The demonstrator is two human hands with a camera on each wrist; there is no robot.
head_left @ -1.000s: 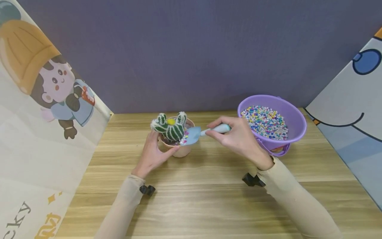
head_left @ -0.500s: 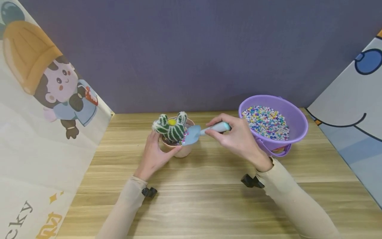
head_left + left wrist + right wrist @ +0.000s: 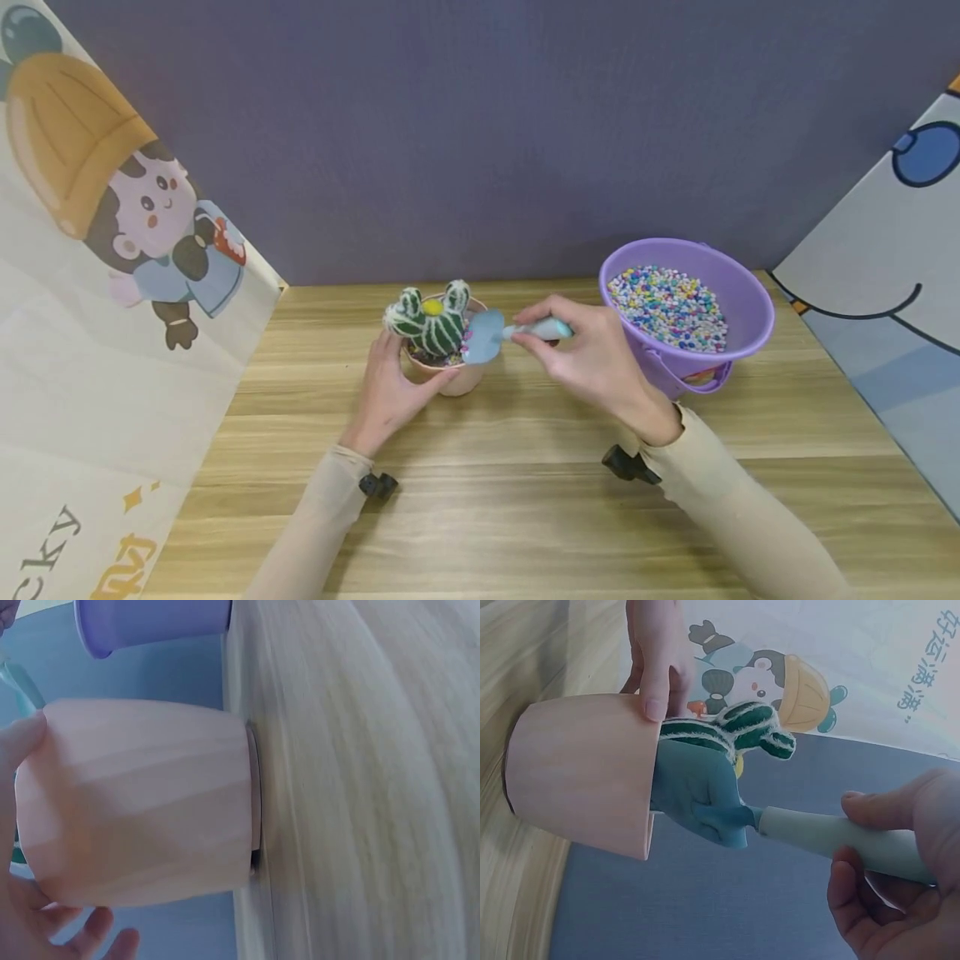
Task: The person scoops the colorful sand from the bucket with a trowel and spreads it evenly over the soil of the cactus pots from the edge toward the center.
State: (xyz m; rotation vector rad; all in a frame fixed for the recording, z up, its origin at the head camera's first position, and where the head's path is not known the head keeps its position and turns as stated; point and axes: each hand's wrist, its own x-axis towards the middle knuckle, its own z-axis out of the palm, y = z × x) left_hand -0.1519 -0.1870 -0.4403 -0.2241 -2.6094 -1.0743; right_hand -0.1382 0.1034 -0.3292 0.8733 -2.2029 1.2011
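A pale pink flowerpot [image 3: 461, 383] holding a green, white-striped cactus [image 3: 437, 335] with a yellow top stands on the table. My left hand [image 3: 386, 400] grips the pot at its left and front, thumb on the rim; the left wrist view shows the pot's wall [image 3: 142, 802] with the fingers around its upper end. My right hand [image 3: 596, 358] holds the light handle of a small blue trowel [image 3: 483, 336]. The trowel's blade [image 3: 694, 784] dips inside the pot's right rim beside the cactus, with a few pink pebbles at its tip.
To the right stands a purple bucket [image 3: 753, 312] partly filled with multicoloured pebbles [image 3: 667, 308], its handle hanging at the front. A grey-blue wall [image 3: 480, 142] rises behind the wooden table [image 3: 487, 517]. Panels with cartoon prints flank both sides.
The trowel's blade has turned and tipped further into the pot, and most of the pebbles have slid off it. The right hand has shifted slightly; the left hand keeps its grip on the pot.
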